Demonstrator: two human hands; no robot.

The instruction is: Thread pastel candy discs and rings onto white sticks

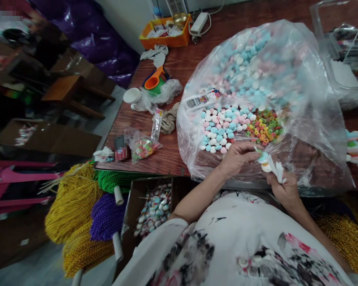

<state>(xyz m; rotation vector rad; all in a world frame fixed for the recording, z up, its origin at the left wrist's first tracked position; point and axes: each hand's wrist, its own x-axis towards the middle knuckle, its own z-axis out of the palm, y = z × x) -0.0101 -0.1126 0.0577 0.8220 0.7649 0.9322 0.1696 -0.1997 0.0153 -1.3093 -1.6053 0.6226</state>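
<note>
My left hand (pixel 238 156) is closed in a pinch on a small stack of pastel candy discs (pixel 264 161) at the near edge of the table. My right hand (pixel 283 186) is closed around a white stick (pixel 277 170) that runs up into that stack. Both hands sit just in front of a big clear plastic bag (pixel 301 79) that holds many pink, blue and white candy discs (pixel 220 127) and a heap of small coloured rings (pixel 264 126).
On the wooden table (pixel 179 63) lie a white cup (pixel 132 96), an orange scoop (pixel 154 80), a small bag of sweets (pixel 143 147) and an orange tray (pixel 165 32). Finished candy sticks (pixel 355 147) lie right. A carton of sticks (pixel 153 210) and bead bundles (pixel 77 214) sit below.
</note>
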